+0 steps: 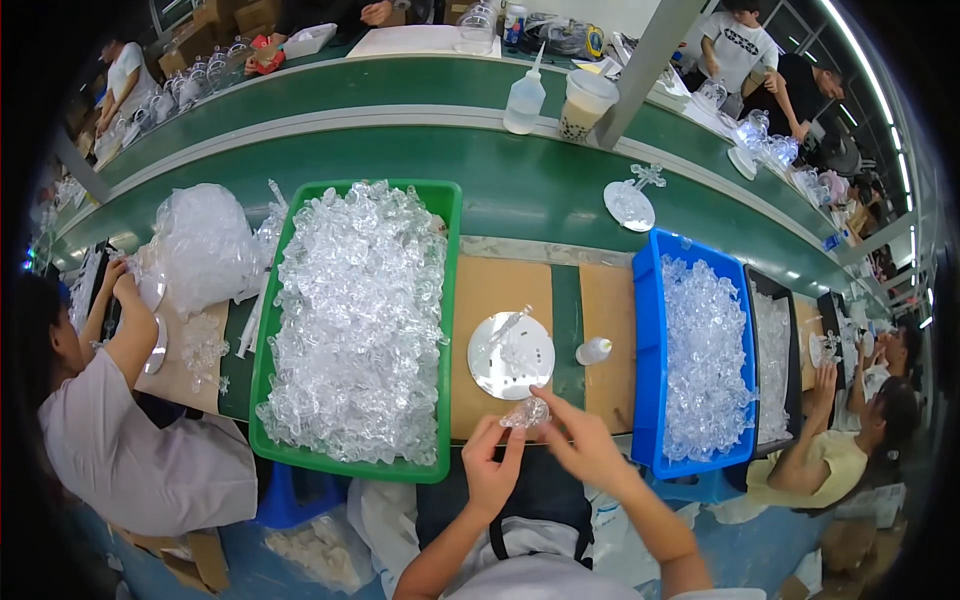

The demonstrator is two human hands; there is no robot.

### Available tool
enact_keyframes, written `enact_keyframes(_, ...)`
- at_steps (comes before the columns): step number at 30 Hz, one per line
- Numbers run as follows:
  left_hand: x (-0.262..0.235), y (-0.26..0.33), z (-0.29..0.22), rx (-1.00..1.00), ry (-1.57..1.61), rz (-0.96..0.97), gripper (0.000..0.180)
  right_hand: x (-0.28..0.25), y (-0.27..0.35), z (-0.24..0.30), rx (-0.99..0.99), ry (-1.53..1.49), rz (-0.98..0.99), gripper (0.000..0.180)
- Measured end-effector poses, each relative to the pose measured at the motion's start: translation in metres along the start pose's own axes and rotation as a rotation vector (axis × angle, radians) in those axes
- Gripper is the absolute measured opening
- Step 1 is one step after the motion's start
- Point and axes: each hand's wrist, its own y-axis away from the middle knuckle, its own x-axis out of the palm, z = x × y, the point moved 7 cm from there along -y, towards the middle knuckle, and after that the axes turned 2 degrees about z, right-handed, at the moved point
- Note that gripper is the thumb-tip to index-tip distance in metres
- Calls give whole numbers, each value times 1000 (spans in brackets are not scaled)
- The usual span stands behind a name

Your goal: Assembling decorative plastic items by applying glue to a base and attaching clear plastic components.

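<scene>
Near the front edge of the bench, my left hand (490, 466) pinches a small clear plastic piece (525, 412) between thumb and fingertips. My right hand (587, 447) closes on the same piece from the other side; its exact shape is too small to tell. Just beyond my fingers lies a round mirrored disc (488, 370) with clear plastic parts (517, 342) and small dark spots on it. To its right a small white bottle (593, 350) lies tilted or stands, which I cannot tell. Brown cardboard (610, 290) covers the bench here.
A green bin (452, 300) heaped with clear pieces stands at left, a blue bin (648, 340) of them at right. Behind are a squeeze bottle (524, 103), a lidded cup (587, 105) and another mirrored disc (628, 207). Co-workers sit on both sides.
</scene>
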Motion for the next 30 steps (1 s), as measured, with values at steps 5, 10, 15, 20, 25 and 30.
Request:
enact_keyframes(5,-2,2,-28,191,-396,-93,14,-1,8,23,-109,353,-291,49)
enact_keyframes(10,5,1,-24,223,-385,-18,19,6,2,-5,-138,-29,-222,41)
enact_keyframes(15,4,-2,24,-106,367,65,37,6,-15,-9,-284,-340,85,41)
enact_keyframes(20,-7,-4,43,31,-61,-151,38,28,-19,-42,136,-904,-82,44)
enact_keyframes(25,0,-28,21,346,-525,-88,36,30,-45,-68,173,-547,-374,38)
enact_keyframes(30,-6,-28,47,388,-938,154,32,21,-66,-42,166,-200,-381,32)
